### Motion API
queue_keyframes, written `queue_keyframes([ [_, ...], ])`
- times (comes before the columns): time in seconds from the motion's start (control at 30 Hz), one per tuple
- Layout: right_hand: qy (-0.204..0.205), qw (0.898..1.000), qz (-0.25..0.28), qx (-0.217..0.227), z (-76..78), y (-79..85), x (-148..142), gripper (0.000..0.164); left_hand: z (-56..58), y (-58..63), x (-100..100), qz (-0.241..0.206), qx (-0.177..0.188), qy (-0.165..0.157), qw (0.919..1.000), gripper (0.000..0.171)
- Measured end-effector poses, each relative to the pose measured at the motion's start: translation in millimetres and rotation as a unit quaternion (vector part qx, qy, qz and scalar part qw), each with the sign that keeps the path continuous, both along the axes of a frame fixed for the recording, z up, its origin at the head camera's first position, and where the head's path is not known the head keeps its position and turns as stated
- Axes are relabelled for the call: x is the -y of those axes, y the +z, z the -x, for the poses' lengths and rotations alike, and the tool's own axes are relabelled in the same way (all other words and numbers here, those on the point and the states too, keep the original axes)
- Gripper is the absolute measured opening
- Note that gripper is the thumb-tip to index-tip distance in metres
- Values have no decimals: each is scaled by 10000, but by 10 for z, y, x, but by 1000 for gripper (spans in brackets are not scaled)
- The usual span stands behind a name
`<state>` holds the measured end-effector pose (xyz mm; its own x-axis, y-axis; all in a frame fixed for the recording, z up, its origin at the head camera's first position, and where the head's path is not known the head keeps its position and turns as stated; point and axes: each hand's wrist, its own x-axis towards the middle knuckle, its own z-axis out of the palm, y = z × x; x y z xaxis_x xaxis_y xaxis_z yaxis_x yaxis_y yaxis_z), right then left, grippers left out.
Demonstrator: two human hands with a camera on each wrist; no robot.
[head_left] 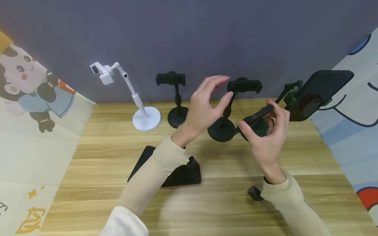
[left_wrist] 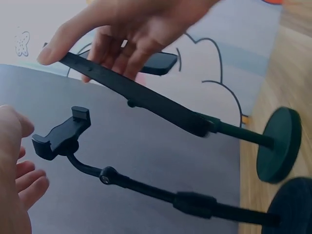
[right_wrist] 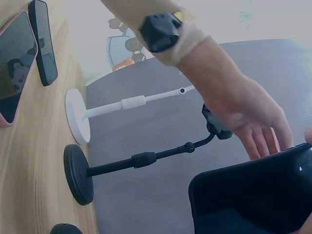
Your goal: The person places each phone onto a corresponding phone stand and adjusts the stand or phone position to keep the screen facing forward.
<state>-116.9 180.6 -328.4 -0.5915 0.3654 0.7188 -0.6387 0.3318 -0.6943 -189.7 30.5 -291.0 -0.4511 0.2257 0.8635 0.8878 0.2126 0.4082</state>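
Note:
My right hand (head_left: 270, 131) pinches a black smartphone (head_left: 260, 113) by its edges, thumb on one side and fingers on the other. It is held up off the table, seen almost edge-on; the left wrist view shows the phone's long side (left_wrist: 131, 92). My left hand (head_left: 203, 105) is raised with thumb and fingers apart, and nothing lies between them. Just right of it stands a black phone stand (head_left: 243, 86) whose clamp holds nothing. Behind the right hand, a dark green phone stand (head_left: 290, 96) carries another black phone (head_left: 320, 93), tilted.
A white phone stand (head_left: 146, 118) and a second black phone stand (head_left: 177, 116) stand along the back by the grey partition (head_left: 189, 39). Two phones lie on the wooden table under my left forearm, one black (right_wrist: 44, 41), one pink-edged (right_wrist: 14, 68). Printed panels flank both sides.

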Motion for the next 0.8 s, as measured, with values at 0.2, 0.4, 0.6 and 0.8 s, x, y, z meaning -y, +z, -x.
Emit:
queue_keyframes([
  [0.2, -12, 10000, -70, -12, -2, -26, -22, 67, 18, 113, -70, 101, 591, -592, 9964, 32],
  [0.4, -17, 10000, -63, -35, -7, -56, -43, 67, 38, 88, -127, -44, 644, -537, 9965, 25],
  [0.6, 23, 10000, -79, -25, 2, -61, -19, 69, 163, -47, -152, -17, 604, -535, 9967, 27],
  [0.8, 355, 9989, -187, -249, 19, -45, 0, 72, 293, -171, -152, 83, 538, -544, 9970, 30],
])
